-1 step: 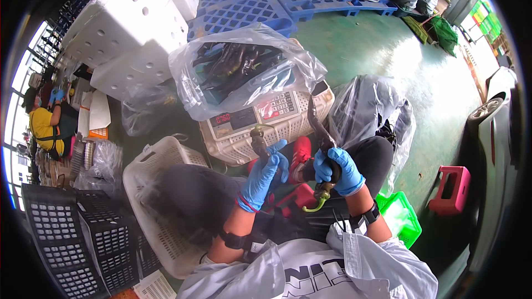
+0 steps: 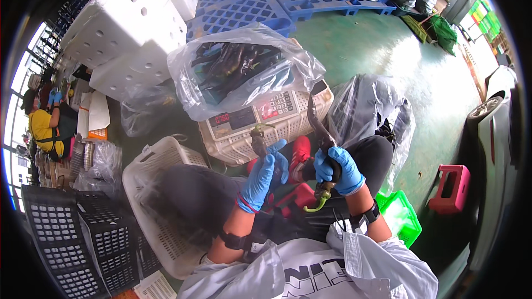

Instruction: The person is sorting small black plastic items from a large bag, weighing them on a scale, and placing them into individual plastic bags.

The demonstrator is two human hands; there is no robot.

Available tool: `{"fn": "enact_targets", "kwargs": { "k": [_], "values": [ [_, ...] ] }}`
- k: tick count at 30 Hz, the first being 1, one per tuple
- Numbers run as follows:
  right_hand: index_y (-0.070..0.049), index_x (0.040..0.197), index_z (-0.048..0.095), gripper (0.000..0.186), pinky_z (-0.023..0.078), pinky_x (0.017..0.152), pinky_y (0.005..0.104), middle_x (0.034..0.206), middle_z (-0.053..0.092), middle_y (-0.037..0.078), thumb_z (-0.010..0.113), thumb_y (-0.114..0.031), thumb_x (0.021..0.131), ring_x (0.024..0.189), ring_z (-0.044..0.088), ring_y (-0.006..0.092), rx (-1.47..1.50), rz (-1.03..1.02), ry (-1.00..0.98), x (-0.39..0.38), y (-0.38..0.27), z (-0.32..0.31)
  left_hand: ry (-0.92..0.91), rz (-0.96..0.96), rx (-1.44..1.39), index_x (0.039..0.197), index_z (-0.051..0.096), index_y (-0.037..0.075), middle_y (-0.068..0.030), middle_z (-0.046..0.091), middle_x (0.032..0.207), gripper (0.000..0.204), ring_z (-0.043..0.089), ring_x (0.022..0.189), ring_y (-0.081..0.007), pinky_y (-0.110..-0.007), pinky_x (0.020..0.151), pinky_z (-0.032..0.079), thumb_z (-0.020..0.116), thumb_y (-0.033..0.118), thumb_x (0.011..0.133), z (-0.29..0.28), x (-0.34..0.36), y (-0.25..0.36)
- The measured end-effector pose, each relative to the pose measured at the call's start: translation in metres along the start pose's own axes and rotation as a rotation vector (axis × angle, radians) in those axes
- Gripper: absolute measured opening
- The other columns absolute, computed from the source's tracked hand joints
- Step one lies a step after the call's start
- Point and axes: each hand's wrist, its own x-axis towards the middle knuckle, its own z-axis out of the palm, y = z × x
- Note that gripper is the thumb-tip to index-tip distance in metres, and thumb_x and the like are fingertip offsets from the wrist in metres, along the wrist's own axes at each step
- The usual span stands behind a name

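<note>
My left hand (image 2: 261, 180), in a blue glove, is closed around a dark purple eggplant (image 2: 258, 142) whose curled green stem points up and away from me. A long, thin eggplant (image 2: 317, 120) is gripped in my gloved right hand (image 2: 339, 170). Its narrow end points away from me, and a green stem (image 2: 320, 202) hangs below the fist; whether more than one is held there I cannot tell. Beyond both hands, an open clear plastic bag (image 2: 191, 80) with several eggplants (image 2: 235, 63) in it rests on a digital scale (image 2: 244, 120).
Under the scale is an upturned pale crate (image 2: 238, 149). A white basket (image 2: 160, 227) stands by my left leg, black crates (image 2: 61, 243) further left. A filled plastic bag (image 2: 368, 102), a green basket (image 2: 402, 218) and a red stool (image 2: 450, 189) are on the right. White foam boxes (image 2: 124, 27) rise far left.
</note>
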Motion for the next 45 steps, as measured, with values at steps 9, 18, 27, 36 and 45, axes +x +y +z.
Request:
{"fn": "enact_targets", "kwargs": {
  "k": [9,18,27,36,45],
  "values": [
    [0.001,0.099,0.06,0.043,0.047,0.075,0.0305,0.085,0.059,0.009,0.061,-0.04,0.085,0.077,0.058,0.0177,-0.239,-0.082,-0.193,-0.008,0.006,0.008,-0.029,-0.001,-0.176,0.137,0.035,-0.002,-0.0047,0.052,0.116,0.057,0.049,0.106,-0.0104,-0.022,0.094,0.038,0.05,0.034,0.095,0.02,-0.003,0.012],
    [-0.004,0.135,0.035,0.059,0.039,0.09,0.0259,0.105,0.058,0.004,0.063,-0.024,0.087,0.096,0.054,0.0106,-0.288,-0.125,-0.151,-0.002,0.019,0.011,0.109,-0.077,0.042,0.134,0.042,0.002,-0.0045,0.054,0.12,0.048,0.052,0.108,-0.0133,-0.026,0.096,0.039,0.05,0.03,0.096,0.026,-0.008,0.015],
    [0.0,0.11,0.058,0.044,0.044,0.084,0.0308,0.091,0.063,0.007,0.056,-0.038,0.089,0.088,0.058,0.0163,-0.303,-0.052,-0.262,0.004,0.014,0.01,0.042,-0.047,0.335,0.123,0.046,0.001,-0.0082,0.052,0.121,0.032,0.05,0.111,-0.0164,-0.03,0.094,0.039,0.048,0.019,0.097,0.03,-0.006,0.021],
    [-0.003,0.08,0.061,0.045,0.049,0.073,0.0309,0.084,0.061,0.012,0.047,-0.043,0.093,0.079,0.062,0.0221,-0.274,0.019,-0.463,0.079,-0.079,0.057,1.014,0.972,1.532,0.121,0.044,0.0,-0.016,0.051,0.116,0.066,0.05,0.107,-0.0322,-0.041,0.09,0.04,0.08,0.015,0.067,0.011,0.04,0.161],
    [-0.006,0.089,0.066,0.034,0.049,0.06,0.0287,0.076,0.065,0.006,0.061,-0.039,0.085,0.064,0.06,0.0158,-1.243,-0.128,-0.284,0.258,-0.102,0.158,0.419,0.537,0.384,0.125,0.053,0.004,0.0006,0.058,0.081,0.035,0.038,0.051,-0.0012,-0.019,0.046,0.033,0.049,0.006,0.09,-0.023,0.057,0.199]
  ]
}}
